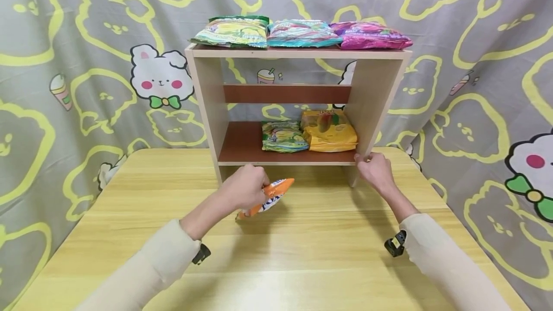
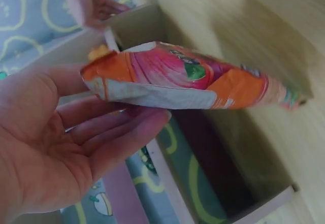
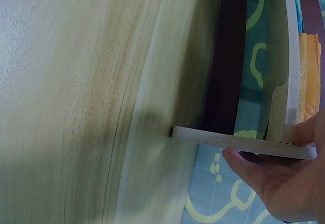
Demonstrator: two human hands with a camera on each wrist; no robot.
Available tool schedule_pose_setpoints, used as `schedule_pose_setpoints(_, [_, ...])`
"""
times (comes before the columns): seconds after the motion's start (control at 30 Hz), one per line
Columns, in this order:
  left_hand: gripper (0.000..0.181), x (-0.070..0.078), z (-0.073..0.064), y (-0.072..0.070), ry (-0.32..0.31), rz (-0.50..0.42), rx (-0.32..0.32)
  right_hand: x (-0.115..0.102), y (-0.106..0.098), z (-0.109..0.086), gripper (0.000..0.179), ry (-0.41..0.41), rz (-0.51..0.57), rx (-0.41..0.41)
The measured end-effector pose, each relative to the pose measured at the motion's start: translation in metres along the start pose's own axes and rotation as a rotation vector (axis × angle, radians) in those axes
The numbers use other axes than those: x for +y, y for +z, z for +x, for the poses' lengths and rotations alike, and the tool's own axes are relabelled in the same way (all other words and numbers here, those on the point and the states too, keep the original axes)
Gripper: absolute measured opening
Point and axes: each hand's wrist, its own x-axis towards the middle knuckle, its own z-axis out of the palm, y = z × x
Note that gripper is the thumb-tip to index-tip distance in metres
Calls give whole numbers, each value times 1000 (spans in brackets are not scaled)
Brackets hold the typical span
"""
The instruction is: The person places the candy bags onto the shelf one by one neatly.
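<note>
My left hand (image 1: 245, 187) holds an orange snack packet (image 1: 276, 189) with white and blue lettering, over the table in front of the small shelf unit (image 1: 294, 162). In the left wrist view, the packet (image 2: 172, 79) appears edge-on, with a pink and orange face, one end between the thumb and fingers. The right hand (image 1: 377, 172) grips the unit's right side panel (image 1: 382, 85) near the lower shelf. From the right wrist, that hand (image 3: 289, 178) has its thumb and fingers on either side of the panel's edge (image 3: 238, 142).
A green packet (image 1: 285, 137) and a yellow packet with a mango picture (image 1: 330, 131) lie on the lower shelf. Along the top sit a yellow-green packet (image 1: 235, 31), a teal packet (image 1: 302, 33) and a pink packet (image 1: 371, 35). A patterned curtain (image 1: 112, 85) hangs behind the wooden table (image 1: 311, 253).
</note>
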Motion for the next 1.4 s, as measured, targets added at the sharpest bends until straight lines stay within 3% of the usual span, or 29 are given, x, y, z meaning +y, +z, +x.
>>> schedule_pose_setpoints(0.13, [30, -1, 3, -9, -44, -48, -14, 0, -1, -1, 48, -4, 2, -12])
schedule_pose_setpoints(0.27, [4, -4, 4, -13, -114, -147, -70, -1, -2, -1, 49, -1, -2, -5])
schedule_pose_setpoints(0.43, [22, -17, 6, -9, -212, -252, -158, -1, -1, -1, 48, 2, 2, -4])
schedule_pose_setpoints(0.6, [29, -34, 10, -5, -281, -253, -182, -1, 1, -1, 47, 11, 12, -8])
schedule_pose_setpoints(0.83, [35, -49, 13, 3, -369, -247, -159, 0, 0, -1, 47, 4, 10, 1])
schedule_pose_setpoints(1.07, [39, -50, 10, 21, -339, -142, -141, 0, 0, -2, 48, 1, 15, -2])
schedule_pose_setpoints(1.17, [33, -50, 10, 31, -348, -119, -136, 0, 0, -2, 49, -2, 14, 6])
schedule_pose_setpoints(1.3, [25, -54, 13, 43, -360, -84, -78, 0, 0, -2, 49, 2, 4, 15])
schedule_pose_setpoints(1.4, [31, -56, 14, 49, -361, -75, -34, 0, 0, -2, 49, 5, -2, 17])
